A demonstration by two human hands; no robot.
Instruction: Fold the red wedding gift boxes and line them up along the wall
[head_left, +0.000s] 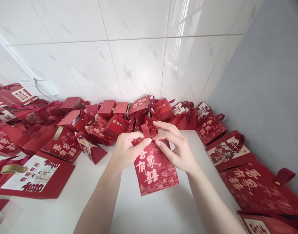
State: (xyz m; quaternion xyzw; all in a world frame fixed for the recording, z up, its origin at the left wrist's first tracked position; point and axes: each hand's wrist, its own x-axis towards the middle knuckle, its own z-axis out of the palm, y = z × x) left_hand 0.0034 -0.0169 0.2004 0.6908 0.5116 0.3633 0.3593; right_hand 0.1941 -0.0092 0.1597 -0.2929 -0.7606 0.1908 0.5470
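A red paper gift box [158, 169] with pale gold Chinese characters and a floral print is held up over the white table. A short red ribbon loop [146, 130] stands at its top edge. My left hand [129, 149] pinches the top left of the box, thumb across the front near the ribbon. My right hand [174, 144] grips the top right, thumb and index finger close to the left thumb. Its other fingers reach over the top edge. What lies behind the box between the fingertips is hidden.
Several finished-looking red gift boxes [115, 126] line the tiled wall [136, 65]. More crowd the left, including a larger box [36, 175] with a white panel. Others, such as a flower-printed box [258, 187], stand along the grey wall [268, 81]. The white table [139, 214] lies beneath.
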